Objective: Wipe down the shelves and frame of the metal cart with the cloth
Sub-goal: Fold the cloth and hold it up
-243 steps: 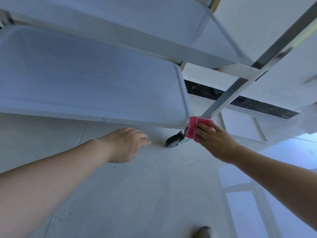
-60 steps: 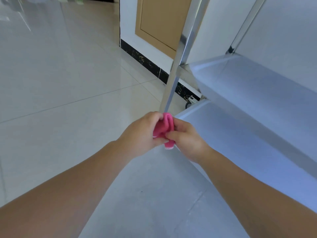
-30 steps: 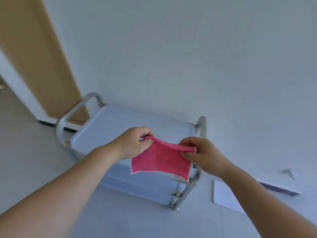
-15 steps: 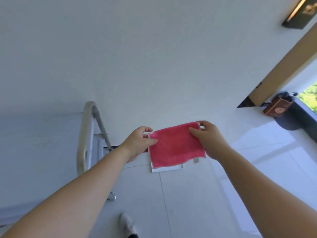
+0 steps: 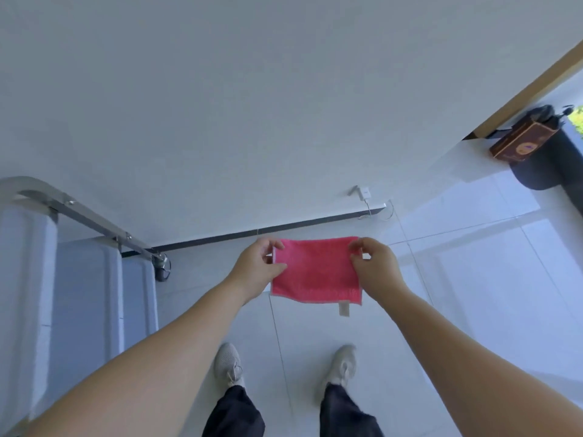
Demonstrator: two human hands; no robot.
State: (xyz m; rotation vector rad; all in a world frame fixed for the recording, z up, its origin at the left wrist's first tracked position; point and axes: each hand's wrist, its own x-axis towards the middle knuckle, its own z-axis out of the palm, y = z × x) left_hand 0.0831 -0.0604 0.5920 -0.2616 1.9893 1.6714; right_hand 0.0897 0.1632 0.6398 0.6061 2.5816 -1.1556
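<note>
A pink cloth (image 5: 315, 271) hangs spread flat in front of me, a small white tag dangling from its lower right edge. My left hand (image 5: 257, 269) pinches its left edge and my right hand (image 5: 373, 268) pinches its upper right corner. The metal cart (image 5: 79, 279) stands at the left of the view, its stacked shelves seen from above, with a slanted frame bar (image 5: 94, 223) and a caster (image 5: 162, 266) at its far corner. Both hands are well to the right of the cart and apart from it.
A white wall with a dark skirting board (image 5: 252, 233) runs across ahead, with a plug and cable (image 5: 364, 193) on it. A brown box (image 5: 523, 141) on a dark stand sits at the far right. My two shoes (image 5: 228, 364) are on the pale tiled floor.
The view has swung down and right, showing the floor and my feet. The cloth stays stretched between both hands, now lower in the view, and the cart sits further left.
</note>
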